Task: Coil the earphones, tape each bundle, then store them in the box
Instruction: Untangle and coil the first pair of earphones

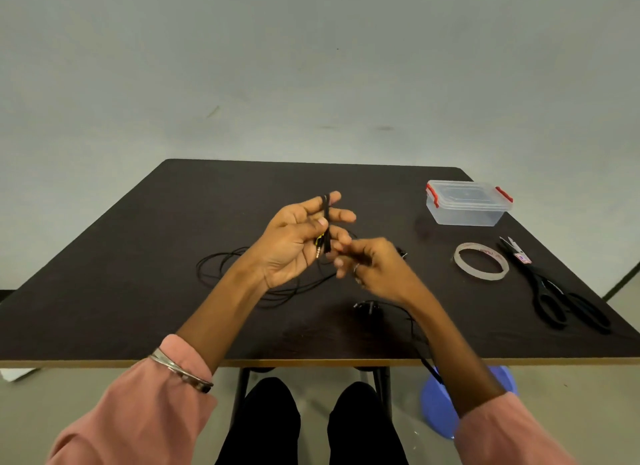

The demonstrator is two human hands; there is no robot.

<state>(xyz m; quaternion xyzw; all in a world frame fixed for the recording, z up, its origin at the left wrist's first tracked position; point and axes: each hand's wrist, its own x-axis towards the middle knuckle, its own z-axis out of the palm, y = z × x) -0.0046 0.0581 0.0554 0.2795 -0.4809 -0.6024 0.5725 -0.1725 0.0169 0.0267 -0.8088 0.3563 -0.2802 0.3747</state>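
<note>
Two hands meet above the table (pixel 138 291): your left hand (pixel 294 243) wears black earphone cable (pixel 326 222) looped round its spread fingers (plugs dangling), your right hand (pixel 370 267) pinching a strand.

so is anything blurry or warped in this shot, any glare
Head view: the right hand is motion-blurred at the fingertips, the left hand sharper; wide-angle bending bows the table edges; soft, even lighting, only a mild sheen on the clear box.
</note>
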